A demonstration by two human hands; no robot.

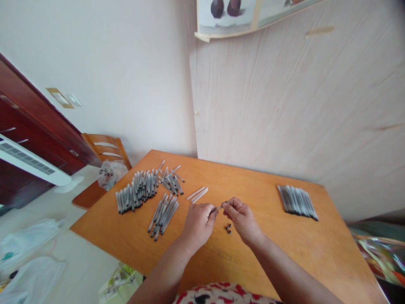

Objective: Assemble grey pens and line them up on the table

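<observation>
My left hand (200, 223) is closed around a thin pen (219, 208), most of which its fingers hide. The fingertips of my right hand (241, 217) pinch the pen's other end; whether a small part sits between them is too small to tell. Just below the hands lie several small black plugs (228, 228) on the table. Past my left hand are a few clear, empty-looking pen tubes (198, 194). To the left, a loose bundle of grey pens with dark ends (163, 214) lies nearest to that hand.
The wooden table (262, 261) also bears a large pile of pens (137, 190), a smaller jumbled heap (171, 180) and, at right, a neat row of pens (298, 202). A chair (106, 147) with a plastic bag stands left. Plastic bags (34, 274) lie on the floor.
</observation>
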